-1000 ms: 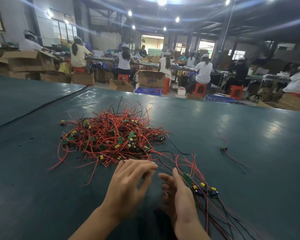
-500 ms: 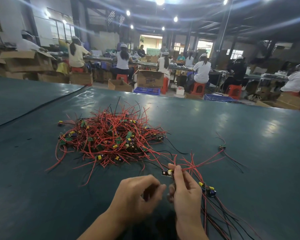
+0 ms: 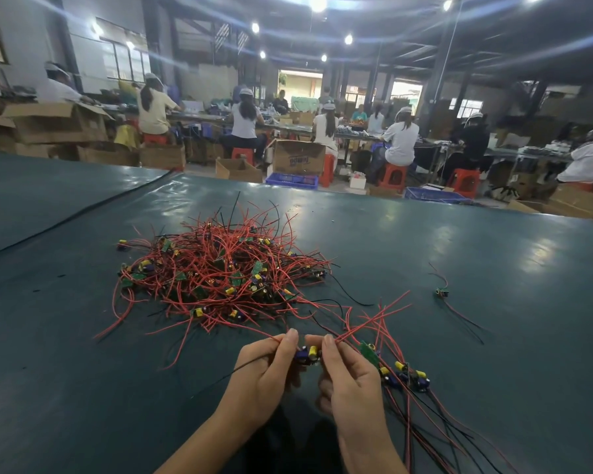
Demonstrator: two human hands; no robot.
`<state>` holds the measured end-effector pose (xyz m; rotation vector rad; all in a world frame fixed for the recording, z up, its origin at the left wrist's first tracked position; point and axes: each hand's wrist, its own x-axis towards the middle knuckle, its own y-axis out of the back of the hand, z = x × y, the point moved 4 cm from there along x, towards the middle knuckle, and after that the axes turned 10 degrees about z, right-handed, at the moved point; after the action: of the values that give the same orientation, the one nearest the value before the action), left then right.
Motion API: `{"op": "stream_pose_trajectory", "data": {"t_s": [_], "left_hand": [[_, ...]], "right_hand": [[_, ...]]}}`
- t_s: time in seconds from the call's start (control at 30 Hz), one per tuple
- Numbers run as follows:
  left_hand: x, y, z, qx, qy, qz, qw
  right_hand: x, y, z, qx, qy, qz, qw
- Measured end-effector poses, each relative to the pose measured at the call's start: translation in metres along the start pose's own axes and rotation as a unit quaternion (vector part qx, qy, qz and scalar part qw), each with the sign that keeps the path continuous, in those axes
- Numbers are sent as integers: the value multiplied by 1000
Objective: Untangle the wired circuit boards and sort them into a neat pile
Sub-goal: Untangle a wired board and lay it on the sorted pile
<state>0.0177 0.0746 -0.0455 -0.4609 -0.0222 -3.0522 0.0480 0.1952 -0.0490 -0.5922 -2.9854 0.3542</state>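
Lower centre: pinching wires [image 3: 356, 328] either side of circuit board [image 3: 309, 354] with left hand [image 3: 264, 374] and right hand [image 3: 350, 378] fingers [image 3: 328, 344], likely to pull them straight.

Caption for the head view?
Left hand and right hand hold a small red-wired circuit board between them, tangled red-wire heap behind, sorted boards at right.

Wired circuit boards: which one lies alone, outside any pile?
Small green board with red-black wires, far right; others sit in the red tangled heap, sorted bunch, or left hand and right hand.
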Motion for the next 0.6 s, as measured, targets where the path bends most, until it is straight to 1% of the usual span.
{"op": "stream_pose_trajectory", "data": {"t_s": [0.1, 0.17, 0.2, 0.27, 0.33, 0.37, 0.43, 0.5, 0.6], "left_hand": [[-2, 1, 2, 13, -32, 20, 999], [-1, 1, 1, 15, -31, 17, 999], [-1, 0, 2, 23, -25, 2, 999], [-3, -4, 1, 36, 15, -42, 998], [-7, -8, -2, -1, 94, -84, 992], [-7, -10, -1, -26, 119, -111, 986], [-7, -14, 3, -57, 118, -143, 981], [-6, -15, 7, -75, 98, -133, 983], [-5, -15, 8, -59, 67, -115, 989]], "right_hand": [[5, 9, 2, -6, -16, 66, 998], [6, 14, 0, -10, -18, 84, 996], [6, 15, -3, -8, -17, 85, 996], [4, 12, -7, 7, -18, 70, 997], [2, 6, -8, 22, -24, 35, 999], [1, 4, -8, 19, -23, 19, 999], [0, 0, -8, -16, -6, 4, 1000], [-1, -1, -10, -41, 12, 5, 999], [-4, -4, -13, -39, 21, -4, 999]]}}
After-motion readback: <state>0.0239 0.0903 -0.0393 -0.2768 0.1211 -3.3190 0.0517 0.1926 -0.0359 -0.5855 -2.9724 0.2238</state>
